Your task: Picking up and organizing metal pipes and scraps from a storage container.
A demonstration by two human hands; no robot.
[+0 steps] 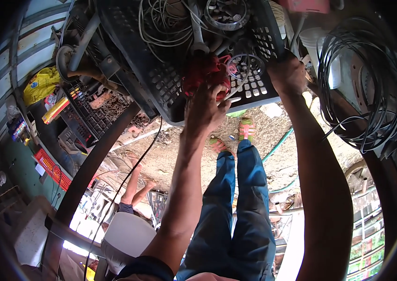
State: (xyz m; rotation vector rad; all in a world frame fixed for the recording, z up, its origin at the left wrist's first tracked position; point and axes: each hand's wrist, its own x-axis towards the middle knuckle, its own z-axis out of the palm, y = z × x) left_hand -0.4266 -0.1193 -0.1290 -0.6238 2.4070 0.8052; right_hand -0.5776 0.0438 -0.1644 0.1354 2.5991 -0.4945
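Red part sits at the near edge of the black crate, under the left hand, whose fingers curl over it in a loose, part-open hold; grey wires and a wire loop lie just beyond the fingertips. Right hand is clamped shut on the crate's far-right corner. Risk: lifting the part could snag those wires and drag them out, or the crate could tip if the corner grip slackens, spilling onto the sandalled feet below
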